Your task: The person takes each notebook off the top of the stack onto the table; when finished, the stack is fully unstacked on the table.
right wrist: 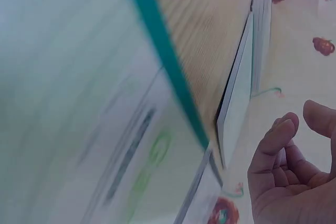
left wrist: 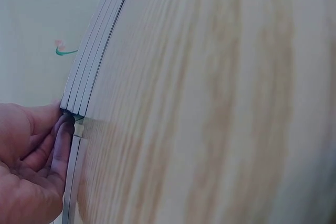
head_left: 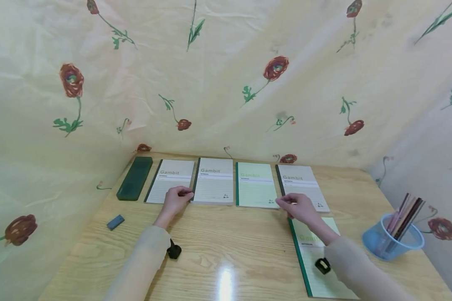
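My left hand [head_left: 176, 200] has its thumb and fingertips at the lower left corner of a stack of white notebooks [head_left: 213, 184], pinching that corner. In the left wrist view the stack's layered edges [left wrist: 94, 51] show several notebooks, one on another. Left of that hand lies another white notebook [head_left: 173, 177]. My right hand [head_left: 300, 207] hovers by the green notebook [head_left: 255, 184] and the right-hand white notebook [head_left: 299, 179]. Its fingers curl loosely with a gap to the thumb, holding nothing, as the right wrist view shows. Beneath the right forearm lies another green notebook [head_left: 312, 255].
A dark green case [head_left: 134, 179] lies at the far left, with a small blue eraser-like block [head_left: 115, 222] nearer. At the right, a blue cup [head_left: 374, 240] holds several pens [head_left: 404, 219]. A flowered curtain [head_left: 226, 83] hangs behind the wooden table [head_left: 218, 242].
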The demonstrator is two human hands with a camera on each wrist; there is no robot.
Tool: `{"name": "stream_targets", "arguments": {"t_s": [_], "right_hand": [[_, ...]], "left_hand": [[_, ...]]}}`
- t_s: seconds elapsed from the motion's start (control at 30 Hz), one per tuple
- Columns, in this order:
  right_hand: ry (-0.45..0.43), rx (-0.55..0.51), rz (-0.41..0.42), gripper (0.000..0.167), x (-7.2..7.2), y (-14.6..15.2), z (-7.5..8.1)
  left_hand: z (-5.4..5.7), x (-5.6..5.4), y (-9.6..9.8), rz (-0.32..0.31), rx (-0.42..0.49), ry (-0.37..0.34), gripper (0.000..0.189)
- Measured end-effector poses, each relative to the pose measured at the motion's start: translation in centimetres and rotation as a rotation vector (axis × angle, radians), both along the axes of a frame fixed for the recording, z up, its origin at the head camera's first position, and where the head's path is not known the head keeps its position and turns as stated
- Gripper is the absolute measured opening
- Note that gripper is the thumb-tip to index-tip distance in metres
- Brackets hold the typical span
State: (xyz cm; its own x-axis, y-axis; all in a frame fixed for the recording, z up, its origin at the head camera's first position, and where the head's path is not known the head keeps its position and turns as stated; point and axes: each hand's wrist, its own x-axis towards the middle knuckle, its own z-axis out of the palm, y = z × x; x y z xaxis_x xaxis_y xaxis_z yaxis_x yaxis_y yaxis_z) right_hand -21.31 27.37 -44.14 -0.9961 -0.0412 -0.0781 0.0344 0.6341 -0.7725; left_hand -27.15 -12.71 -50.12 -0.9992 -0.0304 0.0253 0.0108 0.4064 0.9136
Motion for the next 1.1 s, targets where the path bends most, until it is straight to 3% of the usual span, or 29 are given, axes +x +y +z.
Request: {"name": "stream_targets", "arguments": {"t_s": [0.33, 0.57, 1.1], "right_hand": [[-0.010, -0.079, 0.047, 0.034, -5.1, -7.1, -1.5], [-0.040, -0.113, -0.002, 0.035, -7.8, -10.7, -2.1], [-0.004, -0.043, -0.066, 0.031, -9.6, -14.7, -3.3]], "left_hand": [[-0.1, -0.1, 0.1, 0.010, -0.005, -0.016, 0.018], [0.0, 0.0, 0.0, 0.007, -0.006, -0.002, 0.018], [-0.1, 0.0, 0.1, 0.016, -0.053, 0.028, 0.017]]}}
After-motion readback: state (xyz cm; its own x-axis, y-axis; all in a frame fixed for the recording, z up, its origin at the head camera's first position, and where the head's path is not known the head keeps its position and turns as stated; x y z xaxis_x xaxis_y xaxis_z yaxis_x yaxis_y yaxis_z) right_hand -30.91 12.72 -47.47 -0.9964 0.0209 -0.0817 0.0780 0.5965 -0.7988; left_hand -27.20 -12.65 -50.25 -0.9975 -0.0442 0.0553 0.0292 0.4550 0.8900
